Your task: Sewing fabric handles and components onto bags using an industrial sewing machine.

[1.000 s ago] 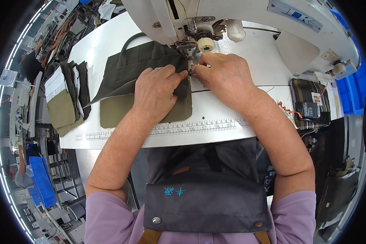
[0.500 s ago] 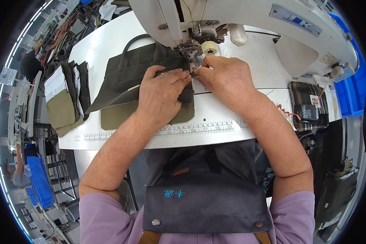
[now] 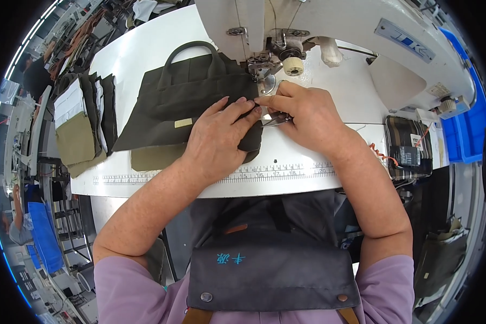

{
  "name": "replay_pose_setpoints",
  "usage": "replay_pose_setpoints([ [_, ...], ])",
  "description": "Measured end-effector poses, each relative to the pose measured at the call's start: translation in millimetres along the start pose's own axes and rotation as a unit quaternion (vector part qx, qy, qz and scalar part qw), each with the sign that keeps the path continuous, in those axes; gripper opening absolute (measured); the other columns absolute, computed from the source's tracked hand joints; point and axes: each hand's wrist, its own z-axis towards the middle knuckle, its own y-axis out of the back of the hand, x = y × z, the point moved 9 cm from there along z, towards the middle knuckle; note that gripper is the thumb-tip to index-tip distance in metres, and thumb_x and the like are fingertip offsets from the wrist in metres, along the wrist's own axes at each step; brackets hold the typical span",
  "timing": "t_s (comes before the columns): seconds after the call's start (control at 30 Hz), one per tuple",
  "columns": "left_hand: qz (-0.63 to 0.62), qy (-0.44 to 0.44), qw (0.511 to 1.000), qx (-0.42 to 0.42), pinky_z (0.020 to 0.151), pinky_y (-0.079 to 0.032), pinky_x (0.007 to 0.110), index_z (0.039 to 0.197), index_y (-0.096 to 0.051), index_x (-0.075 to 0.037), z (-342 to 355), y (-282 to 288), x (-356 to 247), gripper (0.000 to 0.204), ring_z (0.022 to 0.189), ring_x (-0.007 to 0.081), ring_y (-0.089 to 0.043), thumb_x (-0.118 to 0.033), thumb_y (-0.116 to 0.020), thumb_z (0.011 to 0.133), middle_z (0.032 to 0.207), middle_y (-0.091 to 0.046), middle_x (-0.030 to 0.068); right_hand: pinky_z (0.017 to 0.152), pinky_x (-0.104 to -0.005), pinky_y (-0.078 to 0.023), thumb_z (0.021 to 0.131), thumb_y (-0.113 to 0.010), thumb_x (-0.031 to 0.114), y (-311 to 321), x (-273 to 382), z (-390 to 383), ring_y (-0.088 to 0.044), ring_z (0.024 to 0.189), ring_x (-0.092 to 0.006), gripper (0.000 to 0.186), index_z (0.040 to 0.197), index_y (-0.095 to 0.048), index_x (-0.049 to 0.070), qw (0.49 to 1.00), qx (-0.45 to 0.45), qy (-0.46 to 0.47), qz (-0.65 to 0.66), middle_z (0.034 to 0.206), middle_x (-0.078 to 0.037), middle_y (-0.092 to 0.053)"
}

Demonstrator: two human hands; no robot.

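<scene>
A dark green bag panel (image 3: 146,127) with a looped handle (image 3: 170,59) and a small cream label (image 3: 183,123) lies on the sewing machine table. Under it, an olive piece of fabric (image 3: 156,159) shows along the near edge. My left hand (image 3: 218,132) rests on the panel's right part, fingers stretched out and pressing it flat. At the panel's right edge, my right hand (image 3: 310,116) is closed around small metal thread snips (image 3: 278,119), partly hidden by the fingers. Its index fingertip meets the fabric edge by my left fingertips.
Just beyond my hands stands the sewing machine's needle and presser foot area (image 3: 264,73). A printed ruler (image 3: 297,171) runs along the table's near edge. Stacked fabric pieces (image 3: 83,124) lie at left, a plaid pouch (image 3: 410,146) at right, with blue bins (image 3: 464,129) beyond.
The panel's edge has come away from the presser foot, slightly toward me. My right hand has moved nearer me, and the metal snips now show. My left fingers have spread somewhat.
</scene>
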Motion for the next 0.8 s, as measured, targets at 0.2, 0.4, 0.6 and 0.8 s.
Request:
replay_pose_setpoints([
  [0.2,0.025,-0.003,1.000,-0.003,0.108,-0.045,0.048,0.128,-0.070,-0.006,-1.5,2.3,-2.0,0.056,0.121,0.0261,-0.063,-0.006,-0.071,0.072,0.129,-0.066,0.0097,0.065,-0.0415,-0.055,0.073,-0.076,0.011,-4.1,1.1,1.4,-0.069,0.078,-0.0267,0.040,0.113,-0.076,0.016,1.000,0.006,0.005,-0.025,0.091,-0.004,-0.065],
  [0.4,0.034,-0.003,0.999,-0.004,0.111,-0.042,0.047,0.127,-0.071,-0.008,5.6,1.9,5.0,0.055,0.121,0.0232,-0.062,-0.008,-0.074,0.071,0.129,-0.066,0.0068,0.064,-0.0409,-0.054,0.075,-0.076,0.013,-3.5,-1.8,5.9,-0.069,0.076,-0.0263,0.039,0.114,-0.075,0.016,0.999,0.001,-0.003,-0.036,0.090,-0.004,-0.064],
  [0.6,0.038,-0.022,0.999,-0.022,0.110,-0.043,0.045,0.124,-0.073,-0.008,25.8,0.0,19.6,0.054,0.118,0.0222,-0.062,-0.013,-0.078,0.071,0.127,-0.067,0.0060,0.065,-0.0407,-0.055,0.080,-0.076,0.018,-7.0,-8.7,9.9,-0.069,0.078,-0.0258,0.042,0.121,-0.072,0.017,0.995,-0.001,-0.037,-0.092,0.091,-0.005,-0.064],
  [0.8,0.024,-0.046,0.998,-0.041,0.109,-0.043,0.045,0.121,-0.073,-0.009,30.7,1.4,24.5,0.047,0.110,0.0226,-0.066,-0.015,-0.078,0.074,0.123,-0.067,0.0084,0.069,-0.0415,-0.056,0.081,-0.074,0.018,-3.4,-18.3,6.8,-0.070,0.082,-0.0273,0.036,0.116,-0.072,0.014,0.998,-0.015,-0.052,-0.028,0.093,-0.005,-0.066],
])
